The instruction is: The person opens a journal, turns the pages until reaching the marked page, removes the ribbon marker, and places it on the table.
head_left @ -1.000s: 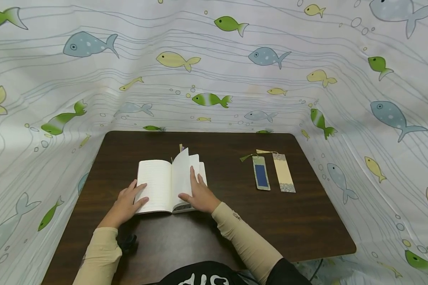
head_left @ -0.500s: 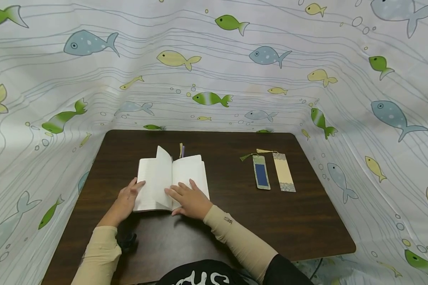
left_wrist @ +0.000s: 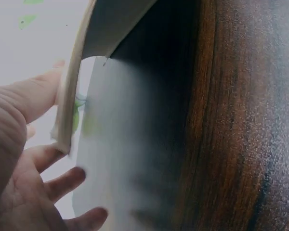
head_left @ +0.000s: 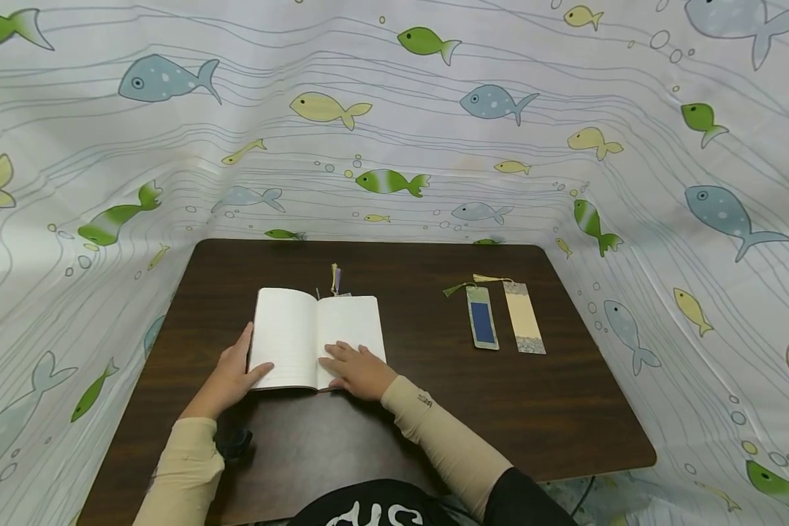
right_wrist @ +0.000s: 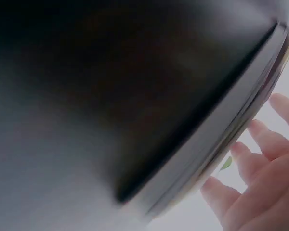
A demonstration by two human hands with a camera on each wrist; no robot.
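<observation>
An open notebook (head_left: 281,332) with pale pages, lined on the left, lies before me on the dark wooden table (head_left: 434,409). My left hand (head_left: 230,372) holds its left edge, thumb on the page and fingers at the outer side. In the left wrist view that side of the notebook (left_wrist: 70,96) stands raised off the tabletop, with the other fingers spread below it. My right hand (head_left: 360,369) rests on the right page with fingers extended. The right wrist view shows its fingertips (right_wrist: 254,126) along the page block. Yellow and purple tassels (head_left: 336,279) stick out past the notebook's top.
To the right lie two bookmarks: a green one with a blue panel (head_left: 482,321) and a green tassel, and a cream one (head_left: 521,314) with a patterned end and yellow tassel. A fish-print sheet (head_left: 394,131) surrounds the table.
A page that stood up on the right has been turned over to the left by my right hand and now lies flat. My left fingers have slid off the page to its outer edge.
</observation>
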